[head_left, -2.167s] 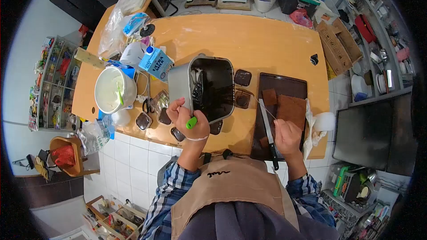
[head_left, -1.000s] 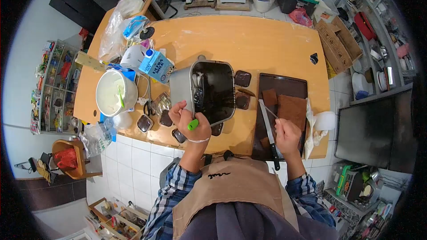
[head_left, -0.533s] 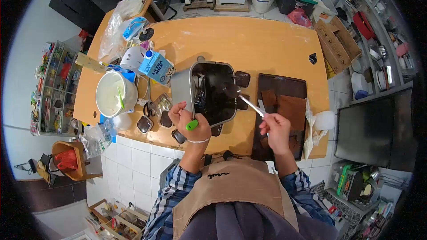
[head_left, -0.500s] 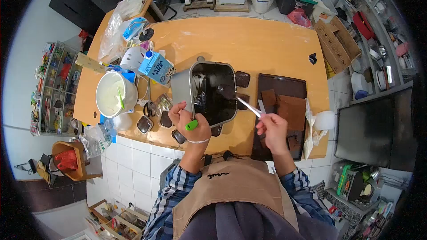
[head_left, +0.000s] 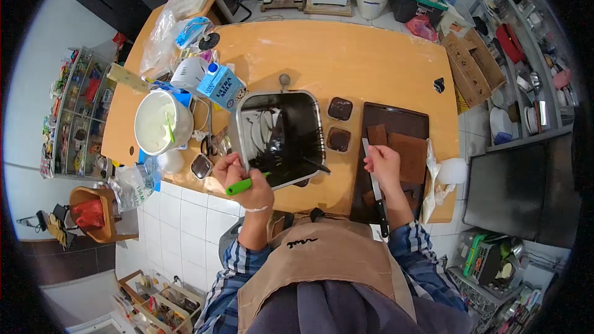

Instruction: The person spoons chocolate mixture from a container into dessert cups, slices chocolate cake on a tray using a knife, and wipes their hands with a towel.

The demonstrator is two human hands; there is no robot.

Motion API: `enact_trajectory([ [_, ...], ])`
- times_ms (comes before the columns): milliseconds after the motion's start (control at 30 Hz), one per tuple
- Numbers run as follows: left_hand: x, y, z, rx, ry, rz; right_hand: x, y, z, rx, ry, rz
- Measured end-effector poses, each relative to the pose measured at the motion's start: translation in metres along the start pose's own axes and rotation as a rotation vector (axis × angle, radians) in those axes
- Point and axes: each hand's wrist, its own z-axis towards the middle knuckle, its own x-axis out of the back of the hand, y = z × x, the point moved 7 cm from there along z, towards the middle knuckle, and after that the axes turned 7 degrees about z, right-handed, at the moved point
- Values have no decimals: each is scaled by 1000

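Observation:
My left hand (head_left: 247, 193) is closed at the near-left corner of a deep metal pan (head_left: 315, 120), gripping its rim along with a green handle (head_left: 238, 187). Dark chocolate coats the inside of the tilted pan. A dark utensil end (head_left: 318, 166) crosses its right rim. My right hand (head_left: 383, 167) is over the baking tray, fingers curled in; whether anything is between them is hidden. A knife (head_left: 375, 188) with a black handle lies partly behind that hand. Two small chocolate-filled tubs (head_left: 340, 109) stand between pan and tray.
The dark baking tray (head_left: 396, 114) carries brown cake sheets (head_left: 409, 156). Left of the pan are a blue milk carton (head_left: 221, 88), a white tub of cream (head_left: 145, 130) with a green utensil, and another chocolate tub (head_left: 202, 166). A spoon (head_left: 284, 80) lies beyond the pan.
My left hand has shifted the pan slightly left and nearer me, uncovering the two tubs. The light-handled spoon has left my right hand's view, and that hand has moved slightly right.

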Motion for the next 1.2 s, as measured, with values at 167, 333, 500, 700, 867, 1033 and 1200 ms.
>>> enact_trajectory([
  [167, 32, 8, 4, -15, 32, 200, -17, 58, 43, -15, -138, -243],
  [333, 63, 0, 3, -55, 83, 268, -40, 67, 49, -157, -114, -125],
  [500, 84, -24, -6, 58, 158, 248, -45, 81, 55, -204, 1, -1],
  [700, 96, -29, -10, 109, 116, 356, -39, 52, 51, -46, 16, -200],
  [867, 97, -26, -9, 63, 142, 339, -33, 38, 55, 51, -24, -466],
  [1033, 97, -19, -5, 39, 128, 364, -31, 13, 45, 229, 5, -651],
  [1200, 96, -17, -5, 40, 132, 379, -32, -4, 36, 296, 11, -767],
])
